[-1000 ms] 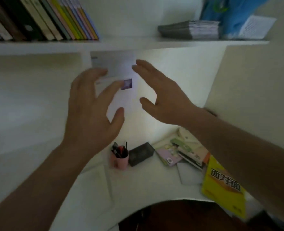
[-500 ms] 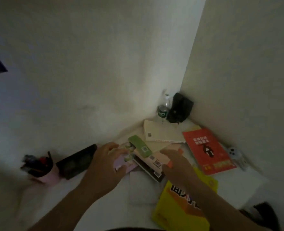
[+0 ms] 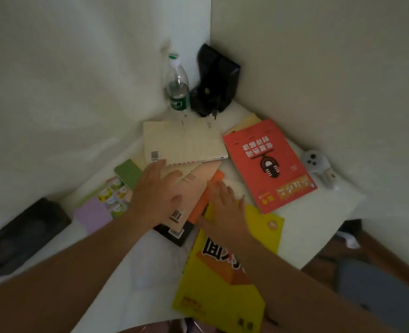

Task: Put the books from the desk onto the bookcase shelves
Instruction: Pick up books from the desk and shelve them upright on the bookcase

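Observation:
Several books lie scattered on the white desk. My left hand rests flat, fingers spread, on a peach-coloured book atop a small stack with an orange edge and a black book beneath. My right hand lies with straight fingers beside that stack's orange edge, over a yellow book. A cream book lies behind the stack, a red book to the right, and a green book and a lilac book to the left. The bookcase is out of view.
A plastic water bottle and a black case stand in the desk's far corner against the walls. A white gadget lies at the right edge. A black box sits at the left. The desk's right edge drops to a wooden floor.
My view dropped from the shelf to the desk. Both hands came down from near the shelf onto the book stack, and now lie flat on it.

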